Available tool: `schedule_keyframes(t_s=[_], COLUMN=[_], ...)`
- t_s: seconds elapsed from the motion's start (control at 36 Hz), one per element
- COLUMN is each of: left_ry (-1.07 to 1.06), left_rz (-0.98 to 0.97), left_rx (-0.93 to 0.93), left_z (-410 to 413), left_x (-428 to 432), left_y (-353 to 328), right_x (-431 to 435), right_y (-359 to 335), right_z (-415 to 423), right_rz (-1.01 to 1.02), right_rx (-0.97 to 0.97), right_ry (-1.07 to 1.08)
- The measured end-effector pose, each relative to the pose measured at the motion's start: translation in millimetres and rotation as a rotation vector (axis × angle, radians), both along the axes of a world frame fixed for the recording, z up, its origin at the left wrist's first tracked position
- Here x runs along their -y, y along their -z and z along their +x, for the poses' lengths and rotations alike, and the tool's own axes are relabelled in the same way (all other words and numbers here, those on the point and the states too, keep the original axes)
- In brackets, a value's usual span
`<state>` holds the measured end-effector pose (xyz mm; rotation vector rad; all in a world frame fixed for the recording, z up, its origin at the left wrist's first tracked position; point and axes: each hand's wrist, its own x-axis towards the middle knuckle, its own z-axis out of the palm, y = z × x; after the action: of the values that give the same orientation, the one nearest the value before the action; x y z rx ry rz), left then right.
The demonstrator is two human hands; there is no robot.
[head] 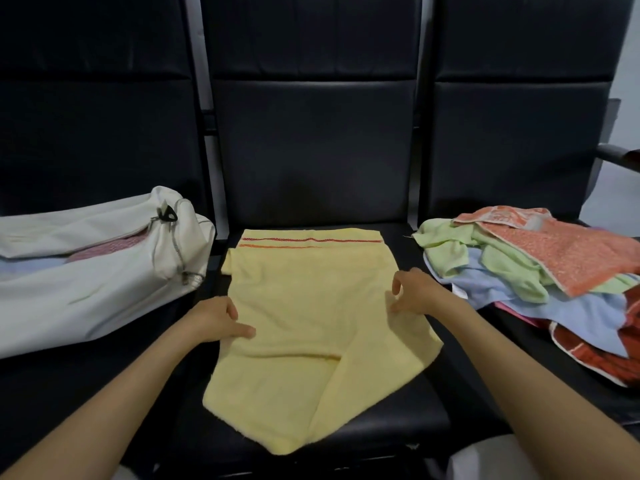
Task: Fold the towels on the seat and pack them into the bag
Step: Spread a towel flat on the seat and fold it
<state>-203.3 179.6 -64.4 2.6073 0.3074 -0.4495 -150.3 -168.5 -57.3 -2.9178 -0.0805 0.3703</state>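
A yellow towel (pixel 311 327) with two red stripes near its far edge lies spread on the middle black seat (pixel 398 420). My left hand (pixel 218 318) pinches the towel's left edge. My right hand (pixel 415 292) pinches its right edge, where the cloth bunches under the fingers. A white bag (pixel 86 289) lies open on the left seat, with pink and pale blue cloth showing inside. On the right seat sits a loose pile of towels (pixel 540 271) in green, orange, blue and red.
Three dark padded backrests (pixel 311 133) rise behind the seats. A dark armrest (pixel 620 155) sticks out at the far right. The bag's zip pull and cord (pixel 168 216) hang at its near end.
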Motion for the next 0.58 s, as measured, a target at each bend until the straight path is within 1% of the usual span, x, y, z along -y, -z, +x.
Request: schedule_keyframes(t_s=[0.03,0.08,0.17,0.25,0.31,0.39,0.44,0.47,0.5,0.53,0.56,0.58], left_ry=[0.006,0.001,-0.045,-0.096,-0.095,0.044,0.168,0.215,0.254,0.293,0.34,0.398], left_rz=[0.011,0.025,0.014,0.187,0.24,0.259,0.202,0.133,0.049,-0.025,-0.057,-0.026], left_rx=[-0.016,0.001,0.14,0.345,0.424,0.531,0.627,0.614,0.549,0.428,0.289,0.165], left_z=[-0.7,-1.1,0.8,2.4,2.1,0.3,-4.5,-8.9,-12.2,-16.0,-19.1,-21.2], left_x=[-0.1,0.0,-1.9,-6.2,-7.5,-2.0,9.4,16.8,22.2,25.7,27.4,26.7], left_y=[2.2,6.4,14.5,20.3,22.4,25.5,20.8,15.3,11.4,8.5,6.8,6.4], right_x=[-0.9,-3.2,-7.6,-12.4,-16.3,-22.0,-23.1,-22.9,-22.5,-22.5,-22.8,-23.4], right_y=[-1.0,-0.7,6.4,13.5,18.6,24.7,23.6,22.2,20.7,19.1,18.3,18.3], right_z=[-2.2,-6.8,-12.9,-15.6,-16.8,-21.4,-26.0,-27.5,-28.7,-29.7,-30.3,-30.7], right_rz=[0.011,0.065,0.124,0.102,0.067,0.014,0.059,0.101,0.132,0.142,0.138,0.135], right_rx=[0.011,-0.041,-0.134,-0.048,0.024,0.034,0.014,0.017,0.024,0.028,0.023,0.011], right_ry=[-0.028,-0.082,-0.161,-0.189,-0.212,-0.241,-0.257,-0.263,-0.273,-0.296,-0.325,-0.351])
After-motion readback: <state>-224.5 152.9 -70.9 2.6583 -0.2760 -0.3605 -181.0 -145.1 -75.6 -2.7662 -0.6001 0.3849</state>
